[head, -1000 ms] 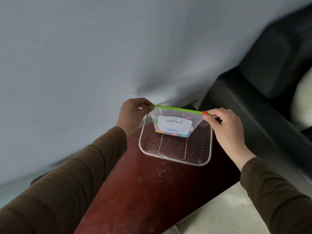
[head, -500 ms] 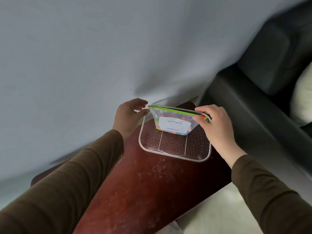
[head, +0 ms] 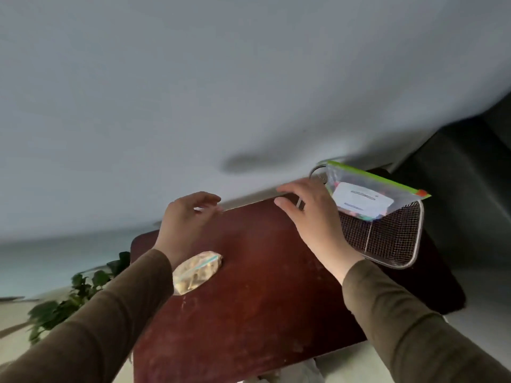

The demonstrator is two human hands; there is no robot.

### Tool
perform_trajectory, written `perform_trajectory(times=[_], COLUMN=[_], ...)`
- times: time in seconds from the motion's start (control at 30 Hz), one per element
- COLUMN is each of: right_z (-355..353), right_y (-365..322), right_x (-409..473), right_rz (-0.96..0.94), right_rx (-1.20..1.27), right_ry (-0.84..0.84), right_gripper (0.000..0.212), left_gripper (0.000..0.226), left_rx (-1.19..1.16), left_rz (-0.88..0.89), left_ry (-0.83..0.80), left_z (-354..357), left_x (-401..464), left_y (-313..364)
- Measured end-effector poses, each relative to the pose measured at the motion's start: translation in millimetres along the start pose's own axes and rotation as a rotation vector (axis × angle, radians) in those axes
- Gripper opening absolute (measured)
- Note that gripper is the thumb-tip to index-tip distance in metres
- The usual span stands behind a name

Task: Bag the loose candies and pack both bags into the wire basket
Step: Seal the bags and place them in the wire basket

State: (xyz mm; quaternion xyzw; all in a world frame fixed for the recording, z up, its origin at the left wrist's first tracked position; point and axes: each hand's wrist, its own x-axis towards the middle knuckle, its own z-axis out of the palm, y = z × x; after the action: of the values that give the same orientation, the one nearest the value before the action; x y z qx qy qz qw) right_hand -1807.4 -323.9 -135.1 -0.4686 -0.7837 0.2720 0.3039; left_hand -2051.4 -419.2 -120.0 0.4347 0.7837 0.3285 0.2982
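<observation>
A clear zip bag [head: 367,197] with a green top strip, a white label and coloured candies inside leans upright in the wire basket [head: 387,244] at the table's far right. A second clear bag [head: 195,272] of pale candies lies on the dark red table [head: 262,286], just under my left wrist. My left hand [head: 185,219] hovers over the table with fingers spread and holds nothing. My right hand [head: 312,217] is open too, just left of the basket and off the green-topped bag.
A grey wall rises right behind the table. A dark sofa [head: 470,189] stands to the right of the basket. A leafy green plant [head: 80,288] sits low at the left, beyond the table's edge.
Both hands have let go of the green-topped bag, which now rests in the basket. The hands moved left over the table, and the view swung left, revealing the second bag.
</observation>
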Motion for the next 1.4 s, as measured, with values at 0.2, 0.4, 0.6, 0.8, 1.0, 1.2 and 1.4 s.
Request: perform_trajectory(times=[0.2,0.4,0.6,0.8,1.0,1.2,1.4], right_z=[77.7,126.2,153.0,159.2,148.8,109.0,46.1], right_y=[-35.9,-43.4,-41.0,-38.0,-36.8,-27.4,-2.2], right_x=[-25.4,-56.9,-72.1,-79.0,-69.6,-59.6,-52.2], right_rz=[-0.02,-0.02,-0.038,-0.056,-0.022,0.005,0.02], right_rx=[0.011,-0.001,-0.031,-0.022,0.04,0.098,0.074], right_ry=[-0.231,-0.395,-0.481,-0.462,-0.394,-0.31,-0.169], right_gripper=[0.026,0.028,0.03,0.021,0.017,0.023,0.033], left_gripper=[0.014,0.019,0.029,0.017,0.008,0.015,0.014], left_rx=[0.031,0.047,-0.012,0.073,0.017,-0.011,-0.059], left_rz=[-0.123,-0.233,-0.304,-0.267,-0.24,-0.171,-0.075], left_ry=[0.031,0.003,-0.045,-0.011,0.033,0.011,-0.047], left_z=[-41.6,-46.9,-36.6,-32.8,-34.9,-25.6,6.2], left_x=[-39.6,-79.5,-103.3,-108.9,-98.9,-80.7,-52.5], left_y=[-73.4,-122.2,-149.4,-162.1,-144.4,-102.1,-48.2])
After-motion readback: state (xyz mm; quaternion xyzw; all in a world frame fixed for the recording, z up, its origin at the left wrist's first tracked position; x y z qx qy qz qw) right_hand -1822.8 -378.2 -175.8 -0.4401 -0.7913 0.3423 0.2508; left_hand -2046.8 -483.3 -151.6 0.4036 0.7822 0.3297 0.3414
